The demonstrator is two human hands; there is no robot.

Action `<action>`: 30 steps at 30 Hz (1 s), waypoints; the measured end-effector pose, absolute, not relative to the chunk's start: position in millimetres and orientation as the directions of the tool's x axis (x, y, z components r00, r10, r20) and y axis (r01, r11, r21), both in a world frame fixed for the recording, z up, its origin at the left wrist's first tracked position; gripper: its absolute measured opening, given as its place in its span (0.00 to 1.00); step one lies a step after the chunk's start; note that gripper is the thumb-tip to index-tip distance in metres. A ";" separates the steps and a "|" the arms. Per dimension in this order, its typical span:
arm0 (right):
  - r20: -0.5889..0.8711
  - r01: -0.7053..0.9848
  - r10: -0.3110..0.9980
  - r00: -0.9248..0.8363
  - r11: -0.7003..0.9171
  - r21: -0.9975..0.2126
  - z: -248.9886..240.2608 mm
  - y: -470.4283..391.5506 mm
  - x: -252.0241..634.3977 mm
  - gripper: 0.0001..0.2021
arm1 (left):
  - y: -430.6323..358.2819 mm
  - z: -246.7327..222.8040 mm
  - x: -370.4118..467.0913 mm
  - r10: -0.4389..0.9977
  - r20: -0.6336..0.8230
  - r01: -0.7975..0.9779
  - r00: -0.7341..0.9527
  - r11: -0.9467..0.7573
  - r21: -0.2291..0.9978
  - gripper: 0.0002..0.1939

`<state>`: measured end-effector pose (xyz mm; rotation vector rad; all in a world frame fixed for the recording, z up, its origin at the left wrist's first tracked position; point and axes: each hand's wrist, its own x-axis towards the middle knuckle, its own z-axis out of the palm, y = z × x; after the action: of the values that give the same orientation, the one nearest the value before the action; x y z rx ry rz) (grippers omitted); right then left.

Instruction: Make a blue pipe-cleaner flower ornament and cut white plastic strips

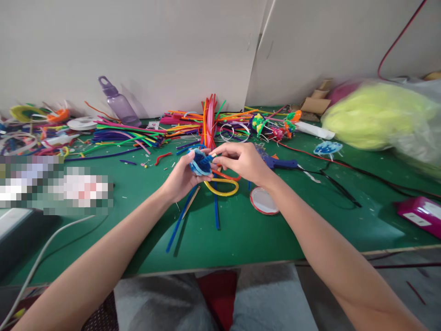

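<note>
I grip a fuzzy, two-tone-blue, bowl-shaped piece (pixel 197 165) in my left hand (pixel 183 177) — my right hand (pixel 246 162) pinching its dark-blue central stub (pixel 208 159) — above the smooth green table (pixel 310 225).

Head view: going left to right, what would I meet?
White disc, purple bottle, left hand, the blue fuzzy piece in its grip, right hand, separate light-blue piece, magenta object.
</note>
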<state>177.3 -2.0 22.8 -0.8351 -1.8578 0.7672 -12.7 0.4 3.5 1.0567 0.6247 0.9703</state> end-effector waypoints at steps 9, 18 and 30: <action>0.512 0.246 0.790 -0.336 0.599 -0.763 23.0 -3.8 176.0 0.04 | 3.0 4.5 -15.4 0.828 -0.083 -0.300 0.555 0.292 0.908 0.26; 0.486 0.196 0.802 -0.347 0.569 -0.799 23.4 -7.2 174.4 0.07 | 4.7 3.4 -17.5 0.759 -0.129 -0.246 0.638 0.360 0.900 0.35; 0.547 0.261 0.803 -0.237 0.595 -0.760 23.4 -5.3 175.3 0.05 | -0.4 -1.5 -16.2 0.808 0.065 -0.289 0.586 0.133 0.948 0.37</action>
<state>175.3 -5.3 23.4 -0.8698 -1.7852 0.6530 -16.2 -0.4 -1.5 1.1846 0.5383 0.8529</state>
